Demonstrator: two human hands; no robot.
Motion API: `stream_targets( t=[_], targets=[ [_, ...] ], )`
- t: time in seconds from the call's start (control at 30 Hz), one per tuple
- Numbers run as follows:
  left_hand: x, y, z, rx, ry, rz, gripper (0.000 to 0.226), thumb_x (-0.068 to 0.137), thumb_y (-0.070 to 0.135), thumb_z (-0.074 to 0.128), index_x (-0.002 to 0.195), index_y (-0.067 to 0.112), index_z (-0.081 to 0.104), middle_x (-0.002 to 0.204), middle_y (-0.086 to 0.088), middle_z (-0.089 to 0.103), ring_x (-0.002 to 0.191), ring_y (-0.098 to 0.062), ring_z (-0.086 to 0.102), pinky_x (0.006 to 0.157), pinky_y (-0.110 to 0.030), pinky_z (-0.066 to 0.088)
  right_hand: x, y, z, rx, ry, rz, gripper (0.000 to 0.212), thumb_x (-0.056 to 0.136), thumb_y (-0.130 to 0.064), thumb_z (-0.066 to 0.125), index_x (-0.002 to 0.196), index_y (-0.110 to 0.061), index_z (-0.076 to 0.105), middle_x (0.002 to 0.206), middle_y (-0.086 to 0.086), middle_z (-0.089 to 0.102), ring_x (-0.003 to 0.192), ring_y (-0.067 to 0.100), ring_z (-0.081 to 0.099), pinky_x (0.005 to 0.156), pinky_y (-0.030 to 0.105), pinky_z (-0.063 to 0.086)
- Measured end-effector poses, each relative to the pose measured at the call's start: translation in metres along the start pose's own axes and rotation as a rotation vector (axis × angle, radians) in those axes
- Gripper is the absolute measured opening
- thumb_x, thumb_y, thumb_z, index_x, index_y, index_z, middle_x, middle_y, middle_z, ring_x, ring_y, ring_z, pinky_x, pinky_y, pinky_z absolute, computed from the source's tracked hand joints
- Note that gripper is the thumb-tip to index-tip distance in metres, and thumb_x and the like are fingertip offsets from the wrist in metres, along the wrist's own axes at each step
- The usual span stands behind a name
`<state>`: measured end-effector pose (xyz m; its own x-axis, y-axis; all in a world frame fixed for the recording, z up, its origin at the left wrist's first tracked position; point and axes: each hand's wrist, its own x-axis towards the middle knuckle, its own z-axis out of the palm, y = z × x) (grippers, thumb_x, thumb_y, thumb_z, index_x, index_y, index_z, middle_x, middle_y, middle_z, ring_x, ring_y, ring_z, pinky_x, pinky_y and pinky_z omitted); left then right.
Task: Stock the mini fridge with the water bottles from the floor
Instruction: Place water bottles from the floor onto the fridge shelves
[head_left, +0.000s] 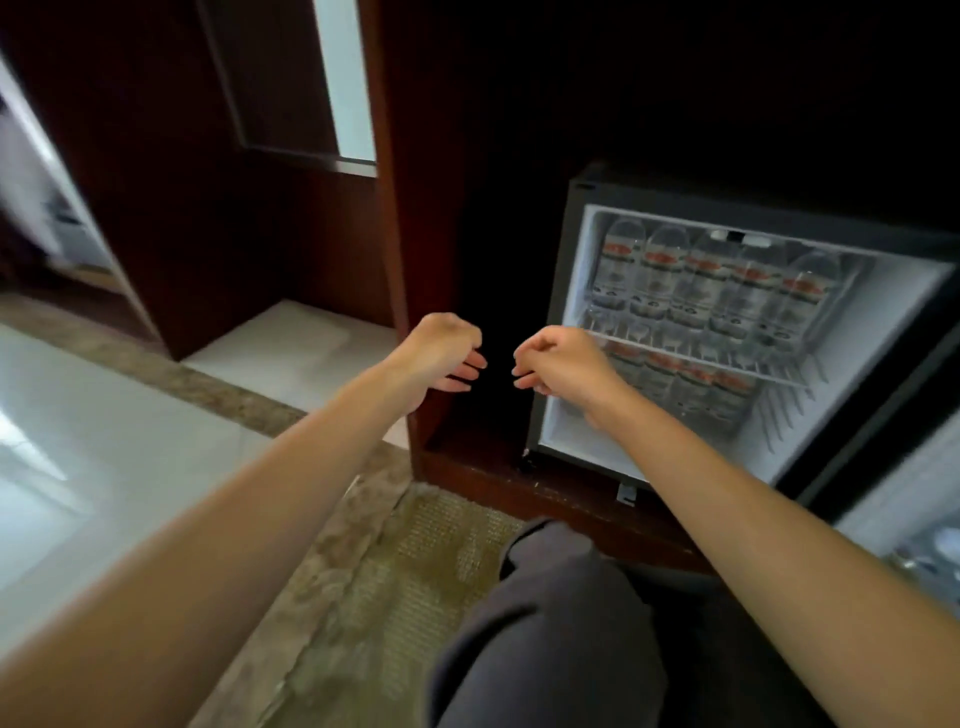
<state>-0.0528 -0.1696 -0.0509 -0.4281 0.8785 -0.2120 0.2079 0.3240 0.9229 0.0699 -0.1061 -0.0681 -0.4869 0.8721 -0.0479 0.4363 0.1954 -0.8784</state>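
The mini fridge (566, 312) stands open inside a dark wooden cabinet at the right. Several clear water bottles with red and white labels (717, 283) lie side by side on its upper wire shelf (779, 371), and several more bottles (691, 389) lie below it. My left hand (441, 358) hangs in front of the cabinet, left of the fridge, fingers loosely curled and holding nothing. My right hand (558, 366) hovers at the fridge's left front edge, fingers loosely curled, also holding nothing. The two hands face each other a short gap apart.
The fridge door (914, 499) swings out at the right edge. My knee in dark trousers (550, 613) is in front of the cabinet base (519, 488). A patterned carpet (395, 582) and pale floor tiles (104, 441) lie to the left.
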Motion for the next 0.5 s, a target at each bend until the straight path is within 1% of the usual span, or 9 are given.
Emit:
stream_targets(
  t=[0.07, 0.13, 0.2, 0.27, 0.33, 0.4, 0.47, 0.5],
  targets=[
    [-0.042, -0.009, -0.032, -0.022, 0.064, 0.029, 0.015, 0.095, 0.013, 0.041, 0.103, 0.009, 0.053, 0.097, -0.013, 0.063, 0.088, -0.024, 0.06, 0.074, -0.029, 0.053, -0.039, -0.027, 0.028, 0.039, -0.049, -0.039, 0.018, 0.087, -0.012, 0.053, 0.071, -0.018, 0.058, 0.082, 0.003, 0.067, 0.074, 0.016, 0.067, 0.065, 0.02, 0.047],
    [-0.081, -0.029, -0.06, -0.02, 0.141, 0.031, 0.014, 0.095, 0.016, 0.043, 0.1, 0.011, 0.055, 0.092, -0.01, 0.063, 0.078, -0.019, 0.059, 0.065, -0.024, 0.049, -0.076, -0.044, 0.059, 0.063, -0.106, -0.07, 0.015, 0.087, -0.011, 0.053, 0.074, -0.015, 0.059, 0.083, 0.005, 0.066, 0.076, 0.019, 0.067, 0.062, 0.018, 0.048],
    [-0.119, -0.059, -0.085, -0.026, 0.216, 0.01, 0.014, 0.094, 0.018, 0.045, 0.097, 0.011, 0.057, 0.087, -0.007, 0.062, 0.07, -0.016, 0.056, 0.061, -0.023, 0.046, -0.112, -0.055, 0.095, 0.052, -0.185, -0.093, 0.015, 0.087, -0.01, 0.053, 0.074, -0.015, 0.058, 0.082, 0.006, 0.065, 0.073, 0.019, 0.066, 0.065, 0.023, 0.049],
    [-0.152, -0.095, -0.108, -0.019, 0.279, -0.02, 0.015, 0.094, 0.016, 0.044, 0.095, 0.01, 0.058, 0.079, -0.005, 0.059, 0.064, -0.013, 0.053, 0.057, -0.02, 0.042, -0.14, -0.057, 0.133, 0.054, -0.268, -0.085, 0.016, 0.087, -0.008, 0.053, 0.074, -0.015, 0.057, 0.079, 0.005, 0.063, 0.068, 0.017, 0.063, 0.062, 0.023, 0.048],
    [-0.182, -0.135, -0.129, -0.005, 0.332, -0.073, 0.016, 0.095, 0.016, 0.044, 0.094, 0.008, 0.058, 0.076, -0.004, 0.057, 0.062, -0.013, 0.051, 0.056, -0.02, 0.04, -0.164, -0.053, 0.172, 0.042, -0.352, -0.059, 0.011, 0.088, -0.006, 0.053, 0.079, -0.011, 0.058, 0.079, 0.006, 0.062, 0.066, 0.017, 0.061, 0.056, 0.019, 0.045],
    [-0.207, -0.178, -0.148, -0.016, 0.377, -0.152, 0.015, 0.095, 0.013, 0.042, 0.091, 0.007, 0.056, 0.072, -0.004, 0.054, 0.059, -0.013, 0.049, 0.051, -0.019, 0.037, -0.186, -0.045, 0.212, 0.027, -0.436, -0.033, 0.011, 0.089, -0.006, 0.053, 0.081, -0.011, 0.057, 0.084, 0.009, 0.061, 0.064, 0.014, 0.06, 0.051, 0.014, 0.044],
    [-0.23, -0.22, -0.162, -0.032, 0.438, -0.235, 0.016, 0.094, 0.009, 0.041, 0.085, 0.007, 0.054, 0.067, -0.003, 0.052, 0.056, -0.014, 0.047, 0.047, -0.018, 0.036, -0.206, -0.036, 0.25, 0.006, -0.518, 0.001, 0.007, 0.091, -0.007, 0.052, 0.089, -0.007, 0.059, 0.089, 0.01, 0.061, 0.069, 0.014, 0.06, 0.049, 0.011, 0.044],
    [-0.24, -0.241, -0.167, -0.035, 0.46, -0.275, 0.017, 0.094, 0.008, 0.041, 0.084, 0.008, 0.055, 0.067, -0.004, 0.052, 0.058, -0.016, 0.048, 0.048, -0.019, 0.037, -0.216, -0.03, 0.269, -0.006, -0.554, 0.018, 0.01, 0.091, -0.007, 0.051, 0.096, -0.004, 0.059, 0.09, 0.01, 0.061, 0.07, 0.014, 0.06, 0.051, 0.012, 0.044]
  ],
)
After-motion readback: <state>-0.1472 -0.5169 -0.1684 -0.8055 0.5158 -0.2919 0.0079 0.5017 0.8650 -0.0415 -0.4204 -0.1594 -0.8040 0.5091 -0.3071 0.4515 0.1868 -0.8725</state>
